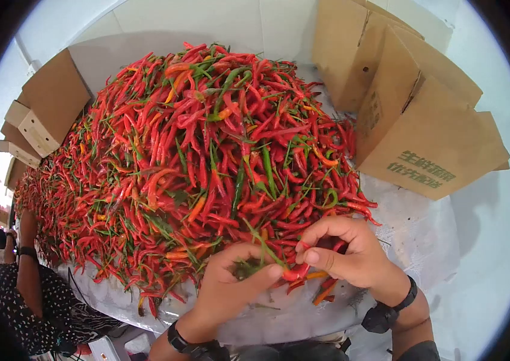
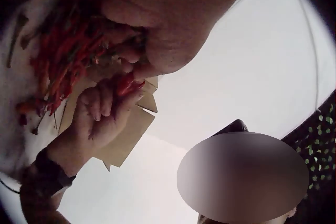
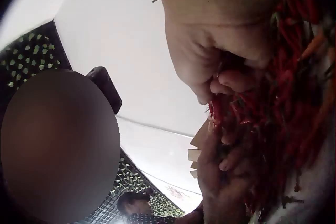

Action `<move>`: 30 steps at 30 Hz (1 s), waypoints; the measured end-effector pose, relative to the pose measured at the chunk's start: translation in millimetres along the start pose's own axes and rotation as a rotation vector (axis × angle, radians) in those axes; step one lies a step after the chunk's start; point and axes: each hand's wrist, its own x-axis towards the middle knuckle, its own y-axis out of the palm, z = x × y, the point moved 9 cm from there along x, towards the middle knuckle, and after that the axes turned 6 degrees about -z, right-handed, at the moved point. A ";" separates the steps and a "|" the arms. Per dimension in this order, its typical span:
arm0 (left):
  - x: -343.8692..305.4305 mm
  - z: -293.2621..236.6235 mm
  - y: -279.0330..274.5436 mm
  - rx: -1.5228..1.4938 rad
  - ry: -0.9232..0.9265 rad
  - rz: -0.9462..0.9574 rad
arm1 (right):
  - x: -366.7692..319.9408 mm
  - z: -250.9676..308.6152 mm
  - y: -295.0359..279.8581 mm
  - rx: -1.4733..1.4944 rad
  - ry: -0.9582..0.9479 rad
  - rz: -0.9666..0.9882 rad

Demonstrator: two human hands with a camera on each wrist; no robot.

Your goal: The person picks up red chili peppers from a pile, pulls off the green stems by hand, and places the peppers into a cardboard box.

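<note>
Low in front of a heap of chili peppers (image 1: pixel 207 156), both hands meet over one red chili pepper (image 1: pixel 296 274). My left hand (image 1: pixel 234 283) pinches a green chili stem (image 1: pixel 270 251) between thumb and forefinger, beside the pepper. More green stems (image 1: pixel 244 268) show inside its curled fingers. The right hand (image 1: pixel 351 259) pinches the red pepper with thumb and forefinger. In the left wrist view the red chili (image 2: pixel 125 83) sits between the two hands' fingertips. The right wrist view shows its red skin (image 3: pixel 216 109) there too, the other fingers partly shadowed.
Cardboard boxes (image 1: pixel 429 138) with green print stand at the right of the heap, and more cardboard (image 1: pixel 56 102) leans at the left. Pale plastic sheeting (image 1: pixel 408 225) covers the surface. At far left another person's arm (image 1: pixel 29 265) reaches to the heap.
</note>
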 end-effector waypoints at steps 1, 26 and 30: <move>-0.1 -0.6 0.6 -0.001 0.010 0.012 | -0.7 -0.1 3.2 0.026 0.017 0.008; -3.4 3.4 8.9 -0.281 -0.162 0.047 | -15.5 38.6 22.2 -0.408 -0.313 0.089; -1.9 9.0 9.8 -0.539 -0.250 0.104 | -68.6 120.0 -67.9 -0.336 -0.547 -0.659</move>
